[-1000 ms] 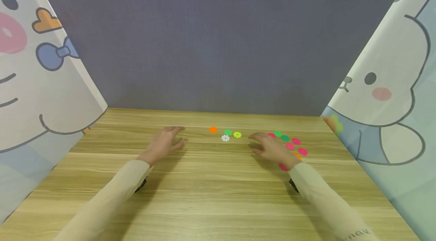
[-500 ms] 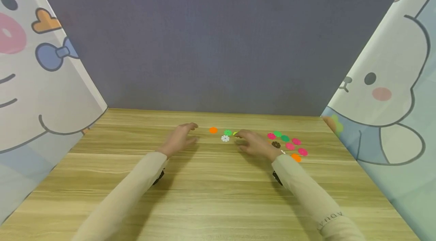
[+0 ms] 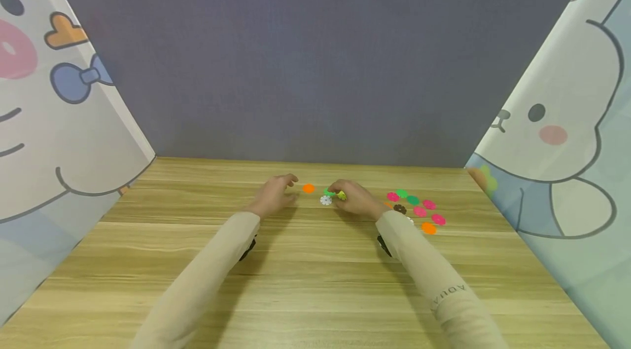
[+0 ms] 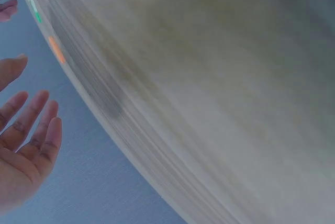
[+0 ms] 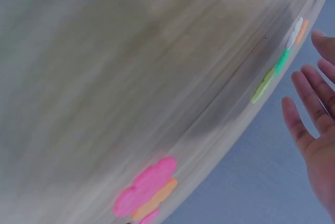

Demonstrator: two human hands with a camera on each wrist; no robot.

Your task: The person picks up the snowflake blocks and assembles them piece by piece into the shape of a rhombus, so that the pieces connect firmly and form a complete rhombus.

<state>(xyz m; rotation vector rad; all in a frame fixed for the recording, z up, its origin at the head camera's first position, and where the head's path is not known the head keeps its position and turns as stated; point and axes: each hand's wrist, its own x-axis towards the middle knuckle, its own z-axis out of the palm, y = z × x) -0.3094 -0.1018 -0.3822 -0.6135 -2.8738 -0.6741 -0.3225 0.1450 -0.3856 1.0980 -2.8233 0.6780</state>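
Slotted plastic discs lie flat on the wooden table. My left hand (image 3: pixel 273 196) hovers left of an orange disc (image 3: pixel 308 188), fingers spread and loosely bent, holding nothing. My right hand (image 3: pixel 359 199) is above a yellow disc (image 3: pixel 342 195) and a green disc (image 3: pixel 328 192), partly covering both in the head view. Its fingertips overlap the green one there. A white disc (image 3: pixel 326 200) lies just in front of the green one. In the right wrist view, the fingers of the right hand (image 5: pixel 320 140) are apart and relaxed, with the yellow disc (image 5: pixel 263 85) below on the table.
Right of my right hand lies a loose group of discs, among them a brown disc (image 3: pixel 400 209), a teal disc (image 3: pixel 412 200), a pink disc (image 3: pixel 438 219) and an orange disc (image 3: pixel 429 228). A dark grey panel (image 3: pixel 305 64) stands at the table's (image 3: pixel 305 289) back edge; printed cartoon sheets flank both sides.
Both hands have moved inward: the left to the right, toward the orange disc, and the right to the left, from the right-hand group to over the yellow and green discs. The discs have stayed put.
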